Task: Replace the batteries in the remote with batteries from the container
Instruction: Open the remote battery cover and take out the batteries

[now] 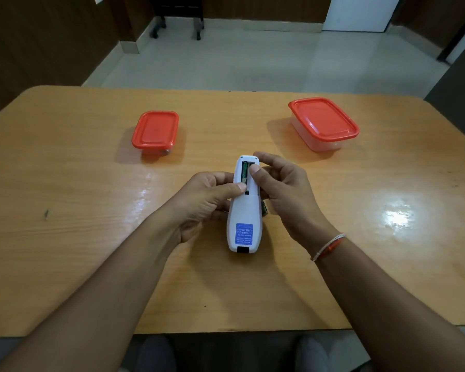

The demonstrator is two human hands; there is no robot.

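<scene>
A white remote (243,210) lies back side up between my hands above the middle of the table, a blue label near its close end. Its battery compartment (245,171) at the far end is uncovered, and a green battery shows in the left slot. My left hand (204,200) grips the remote's left side with the thumb on its back. My right hand (282,189) holds the right side, its thumb pressing into the compartment's right slot. A dark green object (264,208), perhaps a battery, peeks out under my right palm. Two red-lidded containers stand behind: a small one (155,132) and a larger one (323,123).
The wooden table (91,210) has its near edge just above my knees. Beyond the far edge is a tiled floor with chair legs on castors (177,28). Both containers have their lids on.
</scene>
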